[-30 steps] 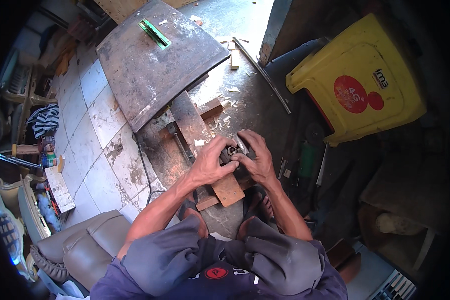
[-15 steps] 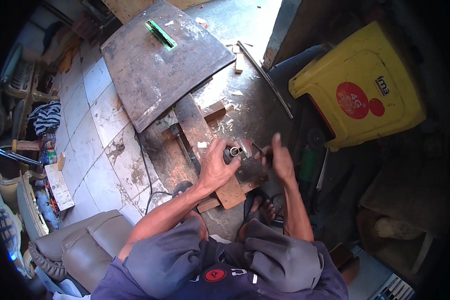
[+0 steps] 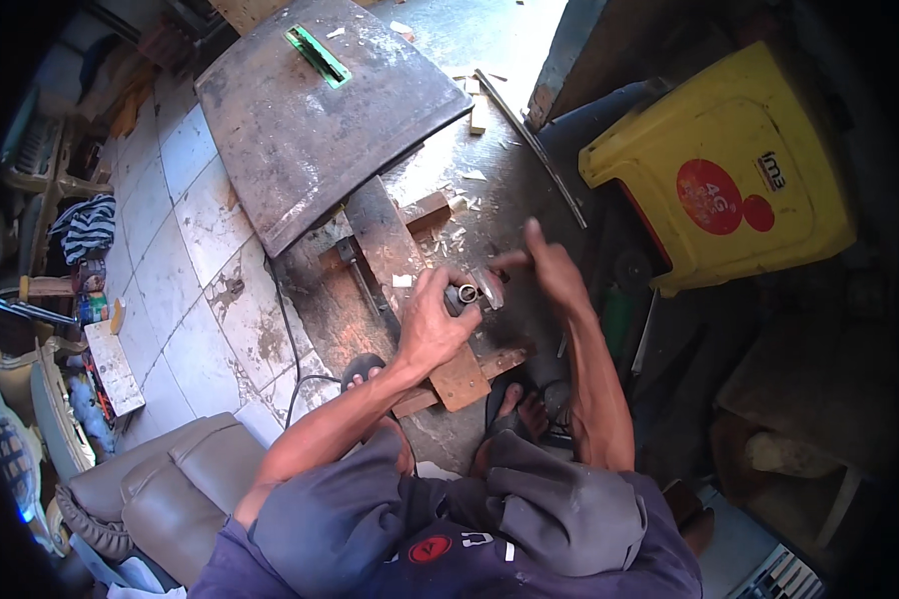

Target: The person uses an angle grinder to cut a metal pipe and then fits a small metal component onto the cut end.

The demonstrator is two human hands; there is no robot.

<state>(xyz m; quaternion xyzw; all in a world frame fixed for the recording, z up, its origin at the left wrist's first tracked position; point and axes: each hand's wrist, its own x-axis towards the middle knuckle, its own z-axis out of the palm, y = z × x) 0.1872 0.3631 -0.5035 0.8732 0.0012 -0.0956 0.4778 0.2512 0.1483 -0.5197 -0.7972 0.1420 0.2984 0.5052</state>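
My left hand (image 3: 435, 324) is closed round a dark cylindrical piece (image 3: 461, 298) with a pale ring at its top, above a rusty brown board (image 3: 457, 384). Just right of it is a metal piece (image 3: 491, 287) with a pale edge, like part of a clamp, its shape unclear. My right hand (image 3: 554, 270) is raised beside that piece, fingers apart, one pointing up and another reaching left toward the metal; I make out nothing held in it. A metal bar (image 3: 370, 285) lies along the board's left side.
Beyond are a dark panel (image 3: 325, 130) with a green-edged slot, wood offcuts (image 3: 477, 115) and a long metal rod (image 3: 529, 145). A yellow plastic stool (image 3: 719, 150) and green tool (image 3: 609, 339) lie right; a grey cushioned seat (image 3: 180, 479) and cord (image 3: 295, 369) are left.
My right hand has left the piece gripped by my left, moving right and upward, its fingers spreading. My left hand stays closed on that piece.
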